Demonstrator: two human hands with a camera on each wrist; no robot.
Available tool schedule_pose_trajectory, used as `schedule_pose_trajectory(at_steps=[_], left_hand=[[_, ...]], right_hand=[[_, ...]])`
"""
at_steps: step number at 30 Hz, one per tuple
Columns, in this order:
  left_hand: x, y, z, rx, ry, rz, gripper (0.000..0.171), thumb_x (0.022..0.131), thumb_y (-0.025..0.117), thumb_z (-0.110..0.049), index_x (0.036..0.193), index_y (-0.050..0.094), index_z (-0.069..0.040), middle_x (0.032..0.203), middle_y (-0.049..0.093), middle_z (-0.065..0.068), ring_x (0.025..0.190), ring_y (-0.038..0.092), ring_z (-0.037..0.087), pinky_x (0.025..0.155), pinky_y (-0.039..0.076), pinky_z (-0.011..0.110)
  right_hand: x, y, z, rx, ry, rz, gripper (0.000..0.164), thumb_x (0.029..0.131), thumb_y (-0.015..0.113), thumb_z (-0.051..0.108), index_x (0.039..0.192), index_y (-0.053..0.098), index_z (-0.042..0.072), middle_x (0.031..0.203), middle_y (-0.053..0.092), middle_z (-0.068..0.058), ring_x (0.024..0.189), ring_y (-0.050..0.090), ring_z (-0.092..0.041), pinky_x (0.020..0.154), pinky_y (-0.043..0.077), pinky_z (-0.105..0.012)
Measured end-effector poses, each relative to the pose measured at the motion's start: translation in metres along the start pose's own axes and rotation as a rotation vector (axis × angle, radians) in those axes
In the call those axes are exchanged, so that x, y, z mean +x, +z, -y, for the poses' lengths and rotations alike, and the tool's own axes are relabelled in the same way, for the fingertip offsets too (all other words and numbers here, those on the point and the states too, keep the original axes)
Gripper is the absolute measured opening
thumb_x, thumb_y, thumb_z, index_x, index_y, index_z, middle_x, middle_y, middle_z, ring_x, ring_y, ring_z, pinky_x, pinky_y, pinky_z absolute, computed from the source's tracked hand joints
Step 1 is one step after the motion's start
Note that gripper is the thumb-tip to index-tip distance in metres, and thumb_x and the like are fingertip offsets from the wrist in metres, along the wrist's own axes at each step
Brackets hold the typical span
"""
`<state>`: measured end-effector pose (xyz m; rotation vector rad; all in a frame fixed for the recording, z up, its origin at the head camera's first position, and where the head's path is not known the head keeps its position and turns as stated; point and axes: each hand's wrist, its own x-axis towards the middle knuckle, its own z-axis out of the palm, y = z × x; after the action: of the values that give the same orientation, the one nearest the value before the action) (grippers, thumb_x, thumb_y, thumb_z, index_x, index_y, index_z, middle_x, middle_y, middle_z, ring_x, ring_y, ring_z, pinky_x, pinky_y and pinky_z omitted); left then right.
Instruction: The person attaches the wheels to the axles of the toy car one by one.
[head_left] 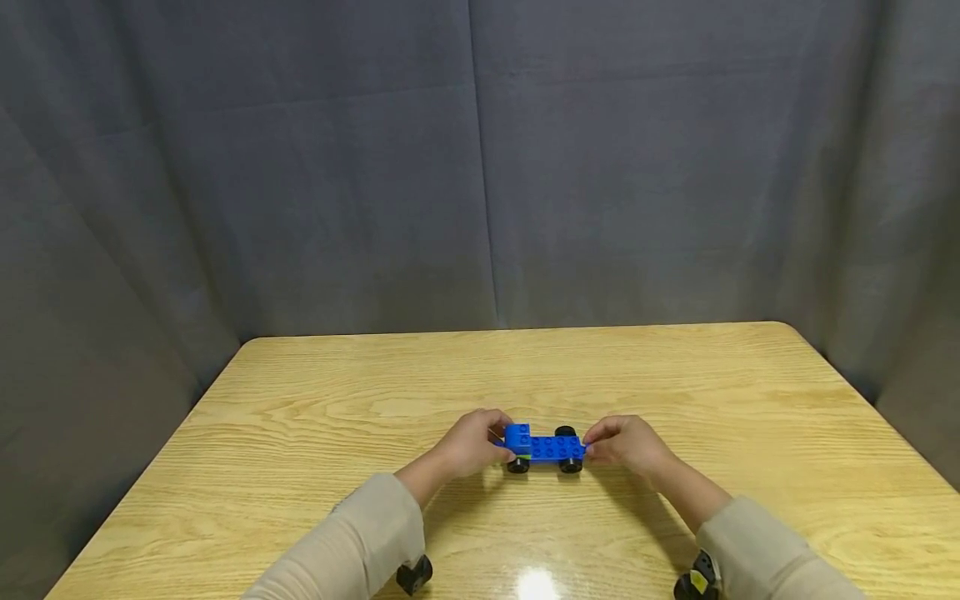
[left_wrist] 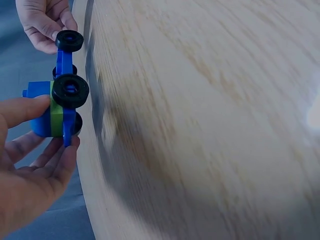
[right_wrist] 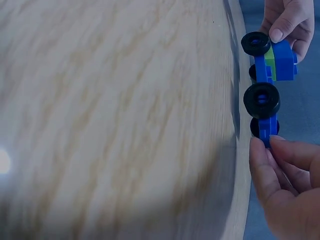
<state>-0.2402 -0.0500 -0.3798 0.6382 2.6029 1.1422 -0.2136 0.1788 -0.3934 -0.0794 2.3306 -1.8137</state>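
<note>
A blue toy truck (head_left: pixel 553 449) with black wheels is held between both hands, its studded flat bed facing up. At its left end rises a blue block cab (left_wrist: pixel 41 117) with a lime-green layer beneath it. My left hand (head_left: pixel 474 444) grips this cab end, thumb on the near side and fingers curled around the front. The right hand (head_left: pixel 628 443) pinches the thin blue tab at the rear end between thumb and fingertips. In the right wrist view, a rear wheel (right_wrist: pixel 262 100) is just past the right fingertips.
A light wood-grain table (head_left: pixel 360 392) lies under the hands, its far edge running close to a grey curtain (head_left: pixel 337 208). Dark wrist devices (head_left: pixel 415 575) show below the beige sleeves (head_left: pixel 352 542). A bright glare spot lies near the table's front.
</note>
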Motion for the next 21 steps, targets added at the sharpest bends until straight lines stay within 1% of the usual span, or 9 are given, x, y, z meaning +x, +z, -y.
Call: schedule_pose_trajectory(at_steps=[5, 9, 13, 17, 21], left_hand=[[-0.0011, 0.0021, 0.0018, -0.012, -0.012, 0.03, 0.032, 0.072, 0.068, -0.002, 0.102, 0.056, -0.001, 0.089, 0.054, 0.005, 0.085, 0.054, 0.021, 0.072, 0.045, 0.031], [-0.0022, 0.0038, 0.0037, -0.004, -0.016, 0.044, 0.032, 0.072, 0.067, -0.001, 0.101, 0.055, -0.001, 0.088, 0.054, 0.006, 0.086, 0.053, 0.021, 0.071, 0.045, 0.031], [-0.0011, 0.0045, 0.0046, 0.004, -0.013, 0.047, 0.031, 0.072, 0.067, -0.001, 0.101, 0.055, 0.0, 0.089, 0.054, 0.006, 0.085, 0.053, 0.021, 0.072, 0.045, 0.032], [0.0009, 0.0044, 0.0045, 0.028, 0.001, 0.05, 0.031, 0.072, 0.068, -0.002, 0.1, 0.056, 0.001, 0.088, 0.055, 0.007, 0.084, 0.054, 0.021, 0.072, 0.044, 0.032], [0.0012, 0.004, 0.0031, 0.043, 0.006, 0.055, 0.031, 0.072, 0.068, -0.003, 0.1, 0.056, 0.0, 0.088, 0.055, 0.007, 0.084, 0.054, 0.021, 0.071, 0.045, 0.031]], right_hand=[[-0.0005, 0.0005, -0.0029, -0.017, 0.014, 0.033, 0.008, 0.077, 0.055, -0.012, 0.084, 0.055, -0.014, 0.073, 0.055, -0.008, 0.071, 0.059, -0.023, 0.068, 0.049, -0.036], [-0.0012, 0.0018, -0.0034, -0.04, 0.022, 0.043, 0.007, 0.076, 0.055, -0.013, 0.083, 0.055, -0.014, 0.073, 0.054, -0.009, 0.072, 0.059, -0.024, 0.068, 0.049, -0.036], [0.0002, 0.0018, -0.0032, -0.057, 0.022, 0.05, 0.007, 0.076, 0.055, -0.013, 0.083, 0.054, -0.014, 0.073, 0.053, -0.011, 0.072, 0.059, -0.023, 0.068, 0.049, -0.035], [0.0014, -0.0002, -0.003, -0.072, 0.014, 0.062, 0.007, 0.076, 0.055, -0.014, 0.083, 0.055, -0.014, 0.073, 0.054, -0.009, 0.071, 0.059, -0.021, 0.067, 0.049, -0.035], [0.0014, -0.0013, -0.0024, -0.087, 0.015, 0.05, 0.007, 0.076, 0.055, -0.014, 0.082, 0.056, -0.013, 0.073, 0.054, -0.009, 0.07, 0.058, -0.019, 0.066, 0.05, -0.034]])
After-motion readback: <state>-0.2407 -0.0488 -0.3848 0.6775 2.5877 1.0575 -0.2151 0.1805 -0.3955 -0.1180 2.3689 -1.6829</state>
